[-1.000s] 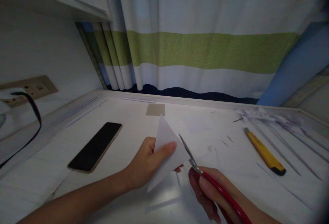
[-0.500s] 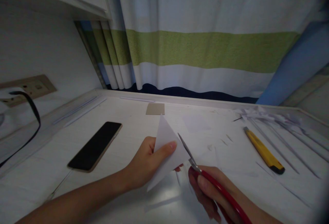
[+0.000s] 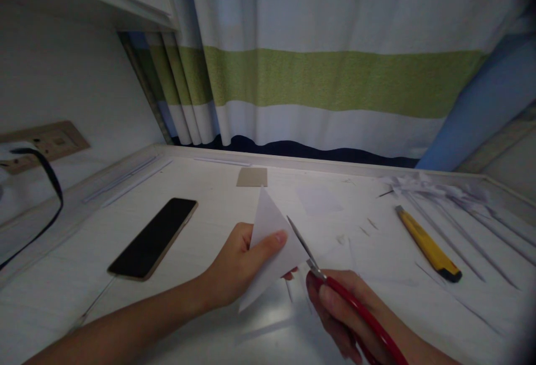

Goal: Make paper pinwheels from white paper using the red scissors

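With our left hand [image 3: 234, 264] we hold up a white, triangular piece of paper [image 3: 270, 211], the thumb pressed flat on its near face and the fingers clamped behind it, mostly hidden; the paper stands above the table in the middle of our view, one sharp corner pointing up and away from us. Our right hand [image 3: 341, 303] is closed around a pair of metal scissors with red handles [image 3: 363, 312], its fingers curled on the grips. One slim blade slants up along the paper's right edge; whether the other passes behind the paper, we cannot tell. Below lies the white, faintly grained tabletop [image 3: 213, 192]. To the left of the paper rests a black-screened phone with a gold-coloured edge [image 3: 154, 239], and beyond the paper's tip we see a small beige square card [image 3: 252, 177], with a pale, thin square sheet [image 3: 318, 199] to its right. On our right lies a yellow cutter with a black end [image 3: 427, 242], just beside long, thin, pale sticks [image 3: 464, 239] that reach toward crumpled white paper [image 3: 444, 189].
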Motion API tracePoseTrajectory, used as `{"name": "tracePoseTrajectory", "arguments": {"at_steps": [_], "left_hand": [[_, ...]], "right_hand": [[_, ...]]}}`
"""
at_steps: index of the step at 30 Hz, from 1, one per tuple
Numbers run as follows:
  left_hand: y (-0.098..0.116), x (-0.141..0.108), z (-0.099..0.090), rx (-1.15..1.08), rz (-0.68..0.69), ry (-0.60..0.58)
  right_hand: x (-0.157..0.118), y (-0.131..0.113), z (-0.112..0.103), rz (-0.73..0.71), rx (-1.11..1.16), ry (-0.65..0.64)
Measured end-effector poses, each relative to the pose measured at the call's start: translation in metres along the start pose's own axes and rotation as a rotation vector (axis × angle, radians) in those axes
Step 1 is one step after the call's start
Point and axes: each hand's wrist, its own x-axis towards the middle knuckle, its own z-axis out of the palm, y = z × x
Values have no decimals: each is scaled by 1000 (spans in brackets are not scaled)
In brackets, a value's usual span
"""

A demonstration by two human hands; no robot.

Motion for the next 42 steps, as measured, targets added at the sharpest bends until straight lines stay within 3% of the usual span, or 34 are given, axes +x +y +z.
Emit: {"name": "tracePoseTrajectory", "arguments": {"at_steps": [9, 16, 23, 42], "left_hand": [[-2, 0, -3, -7, 19, 38], [-2, 0, -3, -38, 0, 43], [-3, 0, -3, -28, 2, 15], [-3, 2, -1, -19, -6, 10]], "right_hand": [[-3, -6, 0, 29, -16, -12], [-7, -8, -5, -33, -79, 5], [-6, -4, -3, 32, -15, -30], [-4, 2, -3, 2, 59, -29]]}}
